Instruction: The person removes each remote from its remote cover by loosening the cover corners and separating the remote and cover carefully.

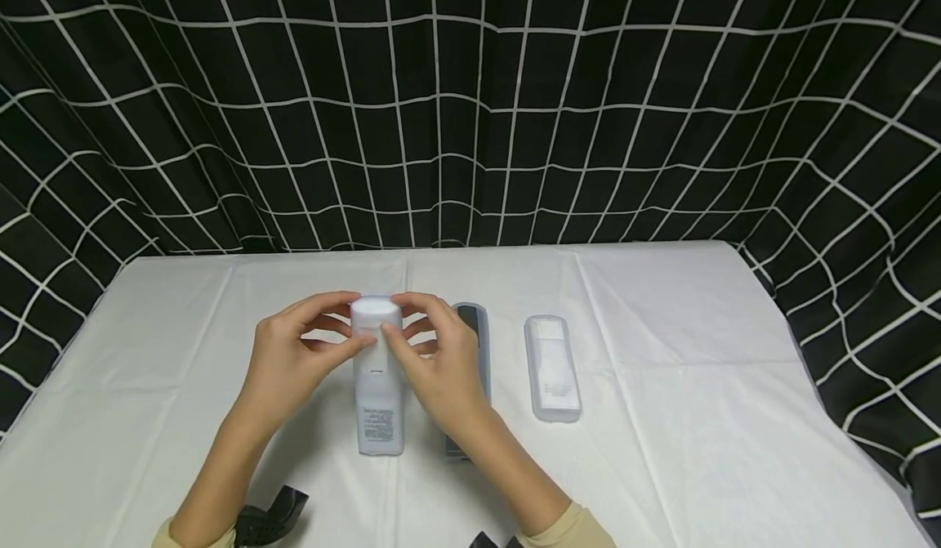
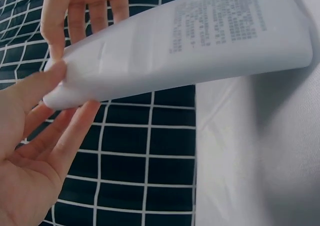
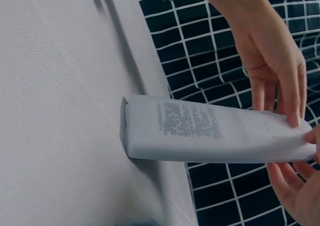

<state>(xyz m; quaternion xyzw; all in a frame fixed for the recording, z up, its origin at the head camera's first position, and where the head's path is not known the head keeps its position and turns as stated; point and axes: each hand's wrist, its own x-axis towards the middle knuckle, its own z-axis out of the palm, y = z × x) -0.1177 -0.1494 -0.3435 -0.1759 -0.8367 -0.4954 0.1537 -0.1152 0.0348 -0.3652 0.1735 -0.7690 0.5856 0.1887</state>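
A white remote control (image 1: pixel 378 393) stands tilted over the table, its back with printed text facing me. Its lower end meets the cloth in the right wrist view. My left hand (image 1: pixel 290 360) pinches the raised end from the left, thumb on the back and fingers along the edge. From the opposite side my right hand (image 1: pixel 444 360) pinches the same end, its thumb close to the left thumb. In the left wrist view the text on the remote shows large, and both thumbs press near the far end.
A dark-faced remote (image 1: pixel 483 344) in a greyish case lies partly hidden behind my right hand. Farther right lies a white remote (image 1: pixel 554 368) in a translucent case. White cloth (image 1: pixel 684 417) covers the table, with a black gridded curtain (image 1: pixel 470 140) around the back and sides.
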